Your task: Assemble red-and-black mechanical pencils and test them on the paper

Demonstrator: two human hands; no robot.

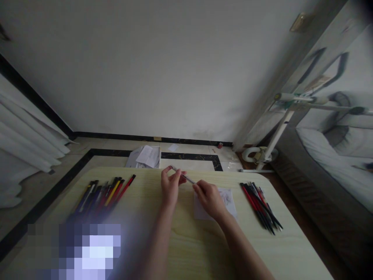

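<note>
Clearly both hands pinch one pen (183, 176): left hand (170, 186) at its far end, right hand (208, 198) at its near end, above the paper (230, 200). Tugging hard could fling a part off the table (186, 245).

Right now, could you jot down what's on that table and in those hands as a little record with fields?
Left hand: left hand pinches one end of a thin pale pen
Right hand: right hand holds the pen's other end
Under right hand: small white scribbled paper sheet
Left of hands: fanned pile of black, red and yellow pens
Right of hands: smaller bundle of black and red pens
Surface: light wooden table
Floor beyond: white folded papers
</note>
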